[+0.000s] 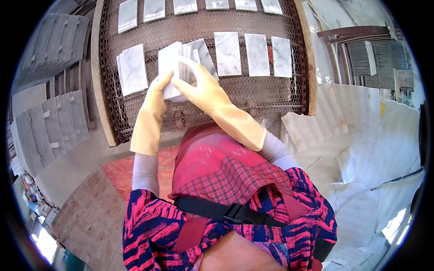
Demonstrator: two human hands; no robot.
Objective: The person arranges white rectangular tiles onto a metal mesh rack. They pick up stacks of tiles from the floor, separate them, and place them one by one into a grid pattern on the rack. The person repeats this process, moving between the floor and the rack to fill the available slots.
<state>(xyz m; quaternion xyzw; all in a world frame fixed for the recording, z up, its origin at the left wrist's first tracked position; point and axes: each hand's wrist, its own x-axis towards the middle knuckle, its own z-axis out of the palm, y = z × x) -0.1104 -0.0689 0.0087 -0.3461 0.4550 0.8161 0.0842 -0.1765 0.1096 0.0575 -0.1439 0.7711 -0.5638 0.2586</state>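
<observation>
A short stack of white, grey-veined marble tiles [169, 59] stands tilted between my two hands, over the near part of a wire-mesh conveyor [235, 92]. My left hand [159, 90], in a cream rubber glove, grips the stack's lower left edge. On the other side, my gloved right hand [201, 88] closes around its right edge, fingers over the top and thumb at the front. Just behind the stack, a slanted tile [204, 55] partly shows. To the left lies a small fanned pile of tiles [132, 70]; a single tile [228, 53] is right of my hands.
More tiles [257, 55] lie along the same row, and a farther row [154, 10] crosses the mesh. Wooden rails [103, 86] edge the conveyor. Stacked grey slabs [52, 126] stand at left; white sheeting [357, 144] covers the right side.
</observation>
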